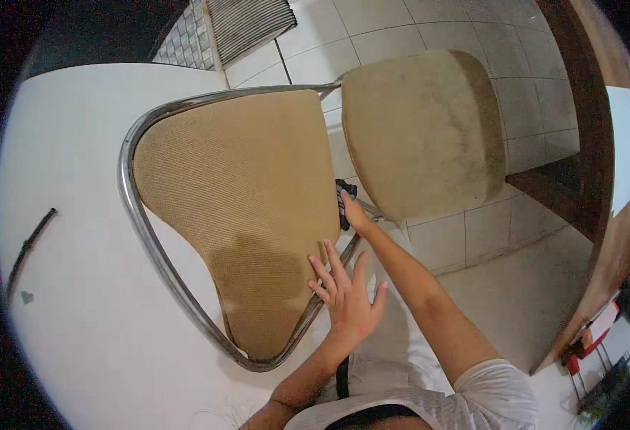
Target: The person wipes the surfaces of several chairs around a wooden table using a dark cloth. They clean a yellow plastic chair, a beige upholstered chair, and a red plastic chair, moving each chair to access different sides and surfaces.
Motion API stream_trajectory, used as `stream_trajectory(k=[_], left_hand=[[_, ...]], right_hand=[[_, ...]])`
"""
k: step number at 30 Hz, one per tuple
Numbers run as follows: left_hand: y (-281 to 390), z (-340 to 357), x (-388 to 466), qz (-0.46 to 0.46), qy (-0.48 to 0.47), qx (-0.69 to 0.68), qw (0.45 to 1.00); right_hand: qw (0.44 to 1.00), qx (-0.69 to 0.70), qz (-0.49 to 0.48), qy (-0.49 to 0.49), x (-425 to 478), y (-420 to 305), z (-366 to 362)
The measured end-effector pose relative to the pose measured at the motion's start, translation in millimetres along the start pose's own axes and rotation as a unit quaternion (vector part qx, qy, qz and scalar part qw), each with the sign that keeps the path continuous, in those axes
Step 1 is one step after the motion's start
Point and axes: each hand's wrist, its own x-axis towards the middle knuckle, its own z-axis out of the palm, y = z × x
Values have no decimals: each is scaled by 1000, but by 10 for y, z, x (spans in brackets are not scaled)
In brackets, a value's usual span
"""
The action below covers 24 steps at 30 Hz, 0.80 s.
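A chair with a chrome tube frame (156, 250) has a tan fabric backrest (240, 156) and a stained tan fabric seat (422, 134) to its right. A dark damp-looking patch marks the lower backrest. My left hand (342, 301) lies with fingers spread at the lower right edge of the backrest, over the frame tube, holding nothing. In my right hand (353, 210) is a dark striped cloth (343, 201), pressed against the backrest's right edge, in the gap beside the seat. Part of the cloth is hidden behind the hand and the backrest.
A white wall (78, 161) with a dark cable (30, 250) is at the left. Floor tiles (385, 43) spread beyond the chair, with a striped mat (248, 24) at the top. A wooden desk (597, 177) bearing a white sheet (625, 145) stands at the right.
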Motion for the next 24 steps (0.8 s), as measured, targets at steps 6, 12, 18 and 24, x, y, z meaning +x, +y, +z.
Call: stream_trajectory(k=[6, 12, 18, 24], left_hand=[[1, 16, -79, 10, 46, -21, 999], [50, -259, -299, 178, 211, -92, 957], [165, -789, -258, 135, 295, -12, 946], [135, -688, -2, -45, 219, 45, 974]], right_hand=[[987, 45, -145, -43, -733, -72, 64], [818, -45, -554, -149, -1464, -839, 173], [680, -84, -701, -199, -1373, -1753, 300], [696, -45, -706, -123, -1003, -2708, 591]])
